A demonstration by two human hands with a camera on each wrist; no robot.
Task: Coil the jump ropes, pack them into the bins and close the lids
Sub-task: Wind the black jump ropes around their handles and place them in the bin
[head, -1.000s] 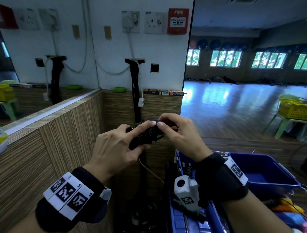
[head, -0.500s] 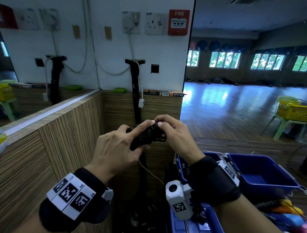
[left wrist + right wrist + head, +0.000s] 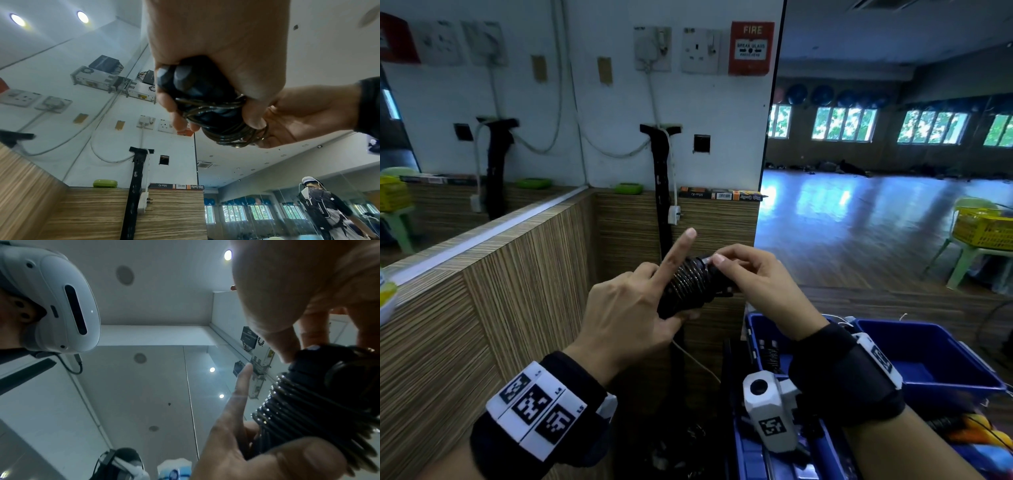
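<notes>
A black jump rope [image 3: 688, 286], its cord wound tightly round its paired handles, is held at chest height in front of the wooden partition. My left hand [image 3: 633, 301] grips the bundle from below and behind with thumb and curled fingers, the index finger pointing straight up. My right hand [image 3: 750, 274] pinches the top end of the bundle with fingertips. The left wrist view shows the handle ends and cord loops [image 3: 216, 116] in my fist. The right wrist view shows the wound coil [image 3: 312, 407]. Two blue bins [image 3: 935, 359] sit low at the right.
The nearer blue bin [image 3: 756, 339] holds another coiled rope and dark items. A wood-panelled partition [image 3: 500, 308] runs along the left. Coloured ropes [image 3: 976, 428] lie at the lower right. A yellow crate [image 3: 983, 229] sits on a green chair far right.
My left index finger has lifted off the bundle and now points up. My right fingertips have shifted along the top end of the coil. Both hands stay at about the same height.
</notes>
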